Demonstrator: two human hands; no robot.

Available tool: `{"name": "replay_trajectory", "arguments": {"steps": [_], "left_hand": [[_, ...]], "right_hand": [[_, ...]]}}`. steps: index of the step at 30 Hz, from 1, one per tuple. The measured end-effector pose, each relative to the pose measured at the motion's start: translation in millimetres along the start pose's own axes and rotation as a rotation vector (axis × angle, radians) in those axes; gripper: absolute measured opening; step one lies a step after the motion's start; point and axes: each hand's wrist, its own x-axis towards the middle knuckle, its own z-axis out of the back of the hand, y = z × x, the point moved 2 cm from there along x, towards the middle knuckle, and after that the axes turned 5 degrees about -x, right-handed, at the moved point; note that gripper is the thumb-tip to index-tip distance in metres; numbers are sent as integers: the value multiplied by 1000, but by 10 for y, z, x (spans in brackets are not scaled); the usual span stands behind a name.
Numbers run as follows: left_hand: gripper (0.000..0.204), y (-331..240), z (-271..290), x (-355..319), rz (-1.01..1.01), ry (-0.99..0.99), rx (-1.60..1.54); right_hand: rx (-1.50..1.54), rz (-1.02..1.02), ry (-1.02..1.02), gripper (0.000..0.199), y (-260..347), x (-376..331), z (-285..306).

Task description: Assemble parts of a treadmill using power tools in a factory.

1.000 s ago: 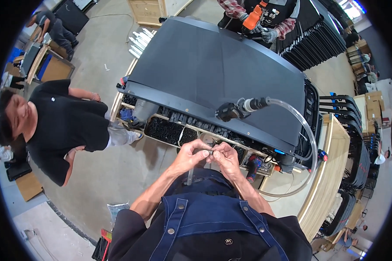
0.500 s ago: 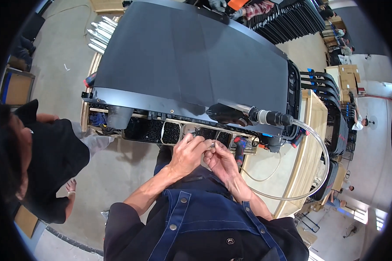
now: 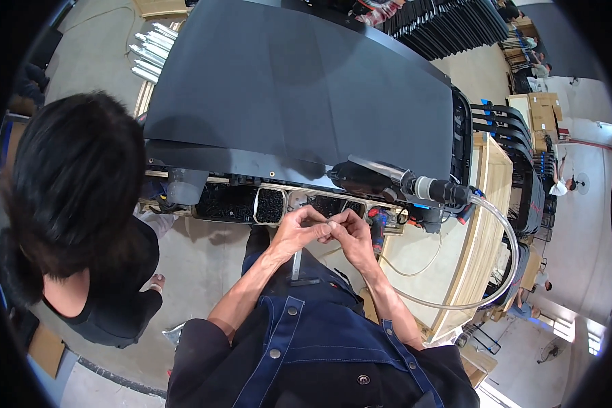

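My left hand (image 3: pixel 297 234) and my right hand (image 3: pixel 352 238) meet in front of my apron, their fingertips pinched together. Whatever sits between them is too small to make out. Just beyond the fingers runs a row of bins (image 3: pixel 254 206) holding many small black parts. Above the bins lies a large dark grey panel (image 3: pixel 251 88) with a metal front edge. A black air tool (image 3: pixel 366 180) rests on the panel's near right corner, its clear hose (image 3: pixel 513 245) looping down to the right.
At my left a person in black (image 3: pixel 81 197) bends close to the panel. A red and black power driver (image 3: pixel 378 224) stands by the bins. On the right is a wooden crate (image 3: pixel 486 197) beside stacked black frames (image 3: pixel 523 197). Silver tubes (image 3: pixel 155 51) lie at the far left.
My hands stay together, but the fingers have shifted and the left hand has turned. The person at my left has leaned in, the head now over the panel's left end.
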Motion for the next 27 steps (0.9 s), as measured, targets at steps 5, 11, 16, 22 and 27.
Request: {"name": "replay_trajectory", "arguments": {"steps": [5,11,16,22,27], "left_hand": [[38,196,127,18,207,46,-82],[34,430,245,138,255,-41,-86],[12,677,556,604,292,-243,-250],[23,733,589,1252,289,-10,-461],[26,391,435,1287,257,42,-457]], "right_hand": [[-615,247,-11,9,69,-33,9],[-815,241,28,17,108,-33,30],[-193,306,-245,53,758,127,159],[-384,610,244,89,1359,777,166],[-129,453,235,88,1406,802,20]]}}
